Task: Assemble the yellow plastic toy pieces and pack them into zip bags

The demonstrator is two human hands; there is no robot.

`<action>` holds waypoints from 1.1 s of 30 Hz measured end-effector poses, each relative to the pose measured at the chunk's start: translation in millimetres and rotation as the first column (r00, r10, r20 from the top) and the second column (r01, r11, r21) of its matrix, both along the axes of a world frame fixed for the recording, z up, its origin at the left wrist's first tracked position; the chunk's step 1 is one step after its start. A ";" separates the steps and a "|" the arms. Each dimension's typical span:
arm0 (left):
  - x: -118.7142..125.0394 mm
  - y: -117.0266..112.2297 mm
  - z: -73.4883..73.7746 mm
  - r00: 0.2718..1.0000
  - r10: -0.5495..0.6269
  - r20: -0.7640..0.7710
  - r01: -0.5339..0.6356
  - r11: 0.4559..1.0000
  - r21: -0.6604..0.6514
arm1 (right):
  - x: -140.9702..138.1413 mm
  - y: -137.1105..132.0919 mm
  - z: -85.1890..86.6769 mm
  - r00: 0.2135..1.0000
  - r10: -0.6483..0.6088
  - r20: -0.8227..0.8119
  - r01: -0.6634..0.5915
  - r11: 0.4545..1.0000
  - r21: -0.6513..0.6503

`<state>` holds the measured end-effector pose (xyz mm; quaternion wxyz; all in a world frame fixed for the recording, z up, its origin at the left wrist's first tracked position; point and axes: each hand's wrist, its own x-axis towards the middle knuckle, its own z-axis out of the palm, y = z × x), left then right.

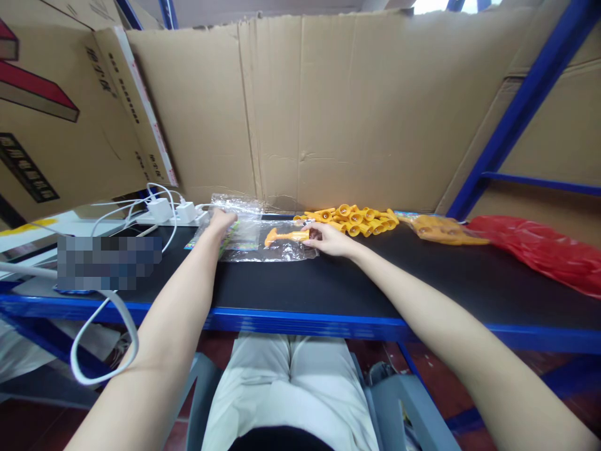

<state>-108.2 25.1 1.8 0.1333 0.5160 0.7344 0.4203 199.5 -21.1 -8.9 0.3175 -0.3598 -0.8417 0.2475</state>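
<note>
The right hand [326, 238] is holding a long orange plastic piece [287, 236], inside or atop a clear plastic bag [277, 254] just leftward; the left hand [222, 219] is hiding its grip.

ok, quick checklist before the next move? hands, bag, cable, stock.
1. Right hand on the orange piece: ok, fingers at its right end.
2. Left hand gripping the clear plastic bag: cannot tell, the hand is at the plastic's left side but its fingertips are hidden.
3. Orange piece inside the bag: cannot tell, film and piece overlap in this view.
4. Yellow pile near the right hand: ok, just beyond it.
5. White cable clear of the left forearm: not ok, its loop overlaps the forearm in view; contact unclear.
6. Red bag apart from both hands: ok, far right.
</note>
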 end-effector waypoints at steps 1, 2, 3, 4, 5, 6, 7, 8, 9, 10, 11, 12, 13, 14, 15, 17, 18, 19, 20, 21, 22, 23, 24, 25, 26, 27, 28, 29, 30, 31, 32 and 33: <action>2.7 -1.2 2.6 0.999 -0.010 0.042 0.010 1.000 -0.008 | -0.1 -0.5 1.1 1.000 -0.007 -0.015 0.007 1.000 0.012; 5.3 -1.9 5.2 0.996 -0.027 0.087 0.028 1.000 -0.007 | -0.2 -1.0 2.6 0.999 -0.013 -0.034 0.014 1.000 0.024; 7.8 -2.1 7.7 0.990 -0.047 0.134 0.046 0.999 0.014 | -0.3 -1.8 4.6 0.998 -0.022 -0.059 0.024 0.999 0.038; 10.2 -1.7 10.0 0.980 -0.082 0.179 0.074 0.996 0.054 | -0.3 -2.7 7.1 0.996 -0.035 -0.085 0.039 0.998 0.053; 12.7 -0.9 12.2 0.968 -0.118 0.222 0.096 0.989 0.110 | -0.2 -3.7 9.9 0.992 -0.054 -0.112 0.062 0.996 0.070; 15.4 0.0 14.1 0.953 -0.160 0.257 0.118 0.978 0.172 | 0.0 -5.0 12.9 0.988 -0.074 -0.134 0.086 0.993 0.085; 18.6 0.7 15.7 0.937 -0.206 0.282 0.143 0.963 0.227 | 0.5 -6.5 15.9 0.985 -0.090 -0.146 0.105 0.990 0.097; 22.5 1.0 17.0 0.921 -0.254 0.297 0.176 0.948 0.265 | 1.0 -8.0 18.6 0.984 -0.100 -0.147 0.116 0.987 0.107; 27.0 0.7 17.9 0.906 -0.296 0.303 0.212 0.936 0.282 | 1.6 -9.6 20.9 0.987 -0.097 -0.132 0.112 0.987 0.111; 32.3 -0.4 18.4 0.891 -0.332 0.309 0.249 0.927 0.280 | 2.3 -11.1 22.6 0.991 -0.082 -0.105 0.093 0.990 0.109; 38.0 -2.2 18.4 0.873 -0.371 0.315 0.296 0.919 0.262 | 3.0 -12.4 23.5 0.995 -0.061 -0.077 0.069 0.992 0.103; 43.8 -4.4 18.1 0.856 -0.409 0.316 0.344 0.907 0.244 | 3.5 -13.4 23.7 0.998 -0.040 -0.053 0.045 0.995 0.094; 49.6 -6.9 17.6 0.846 -0.434 0.310 0.376 0.897 0.230 | 4.0 -14.1 23.2 0.999 -0.022 -0.037 0.026 0.996 0.087; 55.0 -9.5 16.8 0.832 -0.460 0.310 0.408 0.886 0.220 | 4.4 -14.5 22.2 1.000 -0.007 -0.029 0.009 0.996 0.084; 59.7 -11.9 16.0 0.819 -0.480 0.314 0.433 0.876 0.213 | 4.7 -14.5 20.9 1.000 0.009 -0.025 -0.007 0.996 0.087; 66.8 -15.7 14.5 0.781 -0.515 0.354 0.475 0.857 0.200 | 4.8 -13.7 18.0 0.999 0.035 -0.014 -0.033 0.994 0.105; 69.3 -17.1 14.0 0.751 -0.532 0.391 0.496 0.846 0.197 | 4.6 -13.1 16.7 0.999 0.039 -0.006 -0.038 0.993 0.115; 71.2 -18.0 13.6 0.714 -0.548 0.435 0.517 0.832 0.199 | 4.2 -12.5 15.5 1.000 0.030 0.000 -0.030 0.992 0.124; 72.6 -18.6 13.2 0.674 -0.562 0.480 0.536 0.819 0.205 | 3.6 -11.9 14.5 1.000 0.011 0.005 -0.011 0.991 0.131; 73.6 -18.8 12.8 0.636 -0.572 0.518 0.552 0.806 0.213 | 2.8 -11.6 13.5 1.000 -0.015 0.012 0.013 0.991 0.134; 74.4 -18.6 12.3 0.607 -0.577 0.546 0.559 0.799 0.224 | 1.7 -11.6 12.6 0.999 -0.040 0.020 0.036 0.990 0.133; 75.0 -18.2 11.7 0.589 -0.576 0.567 0.559 0.797 0.229 | 0.6 -11.8 11.8 0.998 -0.057 0.033 0.052 0.990 0.127; 75.4 -17.4 10.9 0.583 -0.568 0.581 0.554 0.801 0.227 | -0.5 -12.3 10.9 0.996 -0.067 0.050 0.061 0.992 0.115; 75.7 -16.5 9.9 0.584 -0.555 0.592 0.547 0.808 0.218 | -1.6 -12.9 10.0 0.995 -0.074 0.068 0.067 0.993 0.095; 75.8 -15.5 8.8 0.590 -0.541 0.600 0.542 0.816 0.202 | -2.5 -13.5 9.0 0.993 -0.078 0.084 0.072 0.995 0.068; 75.6 -14.5 7.7 0.603 -0.527 0.599 0.536 0.824 0.185 | -3.3 -14.0 7.9 0.993 -0.076 0.095 0.073 0.997 0.035; 75.1 -13.6 6.6 0.627 -0.512 0.587 0.526 0.834 0.165 | -3.8 -14.1 6.6 0.993 -0.067 0.100 0.068 0.998 -0.002; 74.1 -12.8 5.6 0.670 -0.487 0.561 0.504 0.853 0.138 | -4.2 -13.8 5.2 0.994 -0.052 0.099 0.057 0.998 -0.042; 72.6 -12.2 4.7 0.729 -0.449 0.516 0.464 0.879 0.108 | -4.5 -13.0 3.7 0.995 -0.032 0.092 0.039 0.996 -0.075; 70.5 -11.8 3.8 0.794 -0.401 0.458 0.415 0.907 0.074 | -4.7 -11.8 2.2 0.997 -0.011 0.080 0.018 0.995 -0.097; 67.9 -11.5 2.8 0.851 -0.349 0.394 0.365 0.930 0.036 | -4.9 -10.2 0.8 0.998 0.008 0.064 -0.001 0.994 -0.106; 64.8 -11.1 1.7 0.894 -0.306 0.326 0.327 0.945 -0.008 | -5.1 -8.6 -0.5 0.999 0.018 0.048 -0.013 0.994 -0.108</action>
